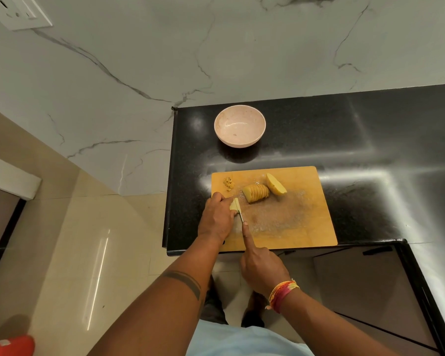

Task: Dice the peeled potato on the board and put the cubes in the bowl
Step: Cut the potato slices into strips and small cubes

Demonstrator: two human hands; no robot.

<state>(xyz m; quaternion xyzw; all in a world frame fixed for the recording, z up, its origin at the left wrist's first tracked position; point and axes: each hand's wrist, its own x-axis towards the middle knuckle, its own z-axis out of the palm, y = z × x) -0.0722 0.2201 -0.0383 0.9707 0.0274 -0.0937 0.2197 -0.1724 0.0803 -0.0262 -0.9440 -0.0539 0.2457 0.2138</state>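
Wooden board (288,222) at frame centre on black desk. Sliced potato half (257,193) w/ uncut half (276,184) beside it, few cubes (228,183) at board's upper left. Pink bowl (239,125) above board.

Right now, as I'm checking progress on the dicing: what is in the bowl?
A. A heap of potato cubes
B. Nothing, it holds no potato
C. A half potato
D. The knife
B: the bowl shows only its bare inside, while the sliced potato, the uncut half and a few small bits all lie on the board.
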